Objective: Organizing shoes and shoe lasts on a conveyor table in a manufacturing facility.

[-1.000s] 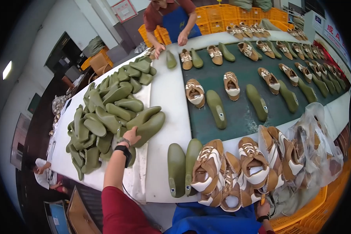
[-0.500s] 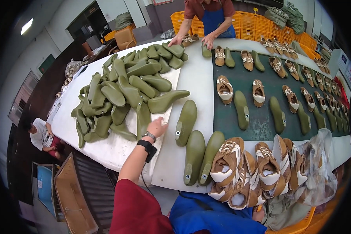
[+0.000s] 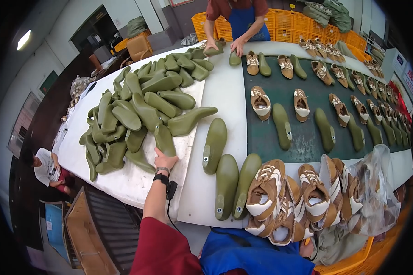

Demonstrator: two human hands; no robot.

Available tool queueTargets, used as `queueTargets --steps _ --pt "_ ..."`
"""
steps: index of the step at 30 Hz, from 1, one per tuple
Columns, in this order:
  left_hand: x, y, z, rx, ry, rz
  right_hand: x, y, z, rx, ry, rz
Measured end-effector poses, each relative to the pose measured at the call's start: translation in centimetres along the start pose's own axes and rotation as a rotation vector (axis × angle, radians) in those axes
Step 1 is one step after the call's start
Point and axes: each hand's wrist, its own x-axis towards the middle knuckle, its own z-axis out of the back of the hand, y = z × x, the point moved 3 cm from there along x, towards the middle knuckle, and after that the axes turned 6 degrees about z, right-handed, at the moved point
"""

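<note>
My left hand (image 3: 165, 161) is closed round the near end of a green shoe last (image 3: 164, 140) at the front of a big heap of lasts (image 3: 142, 107). Only a little of my right hand (image 3: 306, 248) shows, low beside the brown-and-white sneakers (image 3: 266, 190) piled at the near edge; its fingers are hidden. Three loose lasts lie between heap and sneakers: one farther (image 3: 214, 145), and a pair side by side, left (image 3: 226, 185) and right (image 3: 248, 183).
Rows of sneakers and lasts stand on a dark green mat (image 3: 303, 137) at the right. Across the white table (image 3: 195, 201), a co-worker (image 3: 243, 20) handles lasts. A clear plastic bag (image 3: 376, 192) lies at the near right; orange crates (image 3: 284, 25) line the back.
My left hand has moved left and down from beside the heap and taken hold of a last. The co-worker's hand has lifted a last off the heap's far end. The view has shifted slightly.
</note>
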Motion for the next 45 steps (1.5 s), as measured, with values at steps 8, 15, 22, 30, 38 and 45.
queueTargets --steps 8,15,22,30,38,45 --pt "-7.1 -4.1 5.8 -0.906 0.553 -0.161 0.5 -2.8 -1.4 0.002 0.016 -0.060" --pt "3.2 -17.2 3.9 -1.216 0.943 -0.041 0.8 -6.3 -3.4 -0.044 -0.032 -0.030" --pt "10.0 -13.1 1.9 -0.375 -0.500 -0.184 -0.3 -2.0 -0.5 -0.011 0.077 -0.084" --pt "14.5 0.6 0.4 -0.389 0.059 0.162 -1.0 -4.3 -3.1 -0.125 0.158 -0.018" --pt "8.3 -1.5 0.2 -1.574 0.776 -0.015 -1.6 -1.9 -2.5 -0.087 0.130 -0.091" --pt "1.1 -17.9 5.2 -1.799 1.138 0.025 -0.3 -1.5 -1.8 -0.079 0.099 -0.131"
